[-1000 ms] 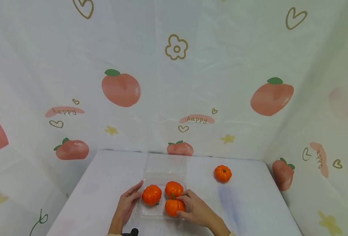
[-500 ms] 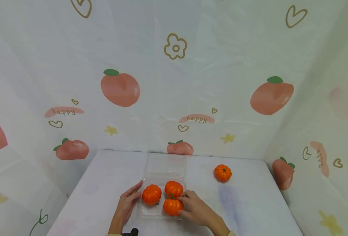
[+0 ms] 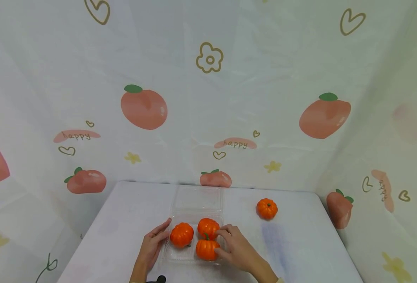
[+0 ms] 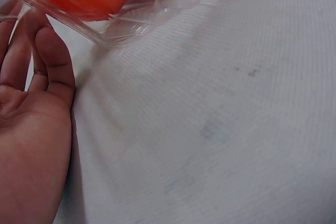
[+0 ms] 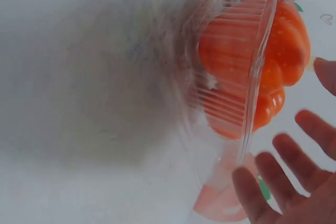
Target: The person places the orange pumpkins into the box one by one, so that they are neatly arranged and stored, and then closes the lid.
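Observation:
A clear plastic clamshell container [image 3: 181, 257] stands on the table with its lid [image 3: 198, 197] laid back. Three small orange pumpkins sit in it: one at the left [image 3: 181, 235], one at the back right [image 3: 207, 228] and one at the front right [image 3: 205, 250], whose green stem shows. My left hand [image 3: 149, 249] lies along the container's left side, with fingers against the rim [image 4: 68, 21] in the left wrist view. My right hand [image 3: 239, 249] is beside the front right pumpkin; the right wrist view shows its fingers [image 5: 262, 195] spread and holding nothing.
A further orange pumpkin [image 3: 267, 208] rests on the white-covered table [image 3: 300, 247] at the back right. A pale curtain [image 3: 180, 59] printed with fruit and flowers surrounds the table at the back and sides. A small black object [image 3: 161, 279] shows at the bottom edge.
The front right pumpkin has shifted slightly left in the container. My right hand has let go of it, spreading its fingers and drawing a little right. The left hand has stayed put.

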`<action>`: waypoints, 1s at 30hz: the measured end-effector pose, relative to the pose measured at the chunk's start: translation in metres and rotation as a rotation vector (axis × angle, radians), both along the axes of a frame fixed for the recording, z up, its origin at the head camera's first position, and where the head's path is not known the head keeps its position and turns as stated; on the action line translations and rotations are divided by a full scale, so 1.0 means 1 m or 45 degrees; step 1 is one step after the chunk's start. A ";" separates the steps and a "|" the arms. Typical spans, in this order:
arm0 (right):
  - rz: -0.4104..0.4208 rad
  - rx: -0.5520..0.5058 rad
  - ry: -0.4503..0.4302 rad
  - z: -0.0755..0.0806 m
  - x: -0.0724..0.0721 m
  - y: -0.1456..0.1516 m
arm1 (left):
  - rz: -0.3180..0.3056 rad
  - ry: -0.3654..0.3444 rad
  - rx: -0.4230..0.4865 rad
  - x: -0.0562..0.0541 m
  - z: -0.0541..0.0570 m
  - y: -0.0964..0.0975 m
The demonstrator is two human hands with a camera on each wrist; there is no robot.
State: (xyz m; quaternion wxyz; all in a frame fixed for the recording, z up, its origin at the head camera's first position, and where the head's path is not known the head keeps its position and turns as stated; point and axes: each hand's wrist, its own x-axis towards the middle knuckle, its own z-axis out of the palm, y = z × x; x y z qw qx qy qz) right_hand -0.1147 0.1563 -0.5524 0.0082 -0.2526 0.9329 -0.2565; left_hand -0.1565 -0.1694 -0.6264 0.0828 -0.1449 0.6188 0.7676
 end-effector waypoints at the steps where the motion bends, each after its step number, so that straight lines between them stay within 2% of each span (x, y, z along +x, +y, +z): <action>1: -0.025 0.019 0.023 0.000 0.000 0.000 | 0.000 0.000 0.004 0.000 0.000 0.000; 8: -0.166 0.135 0.150 -0.006 -0.002 0.002 | -0.006 -0.004 0.000 0.000 -0.002 -0.002; 19: -0.328 0.171 0.355 -0.010 -0.013 0.012 | -0.003 0.003 0.007 -0.001 -0.003 -0.002; 26: -0.367 0.186 0.396 -0.013 -0.024 0.027 | -0.002 0.004 0.005 -0.002 -0.003 -0.002; 30: -0.396 0.212 0.319 -0.008 -0.030 0.035 | 0.004 0.001 0.012 -0.002 -0.004 -0.002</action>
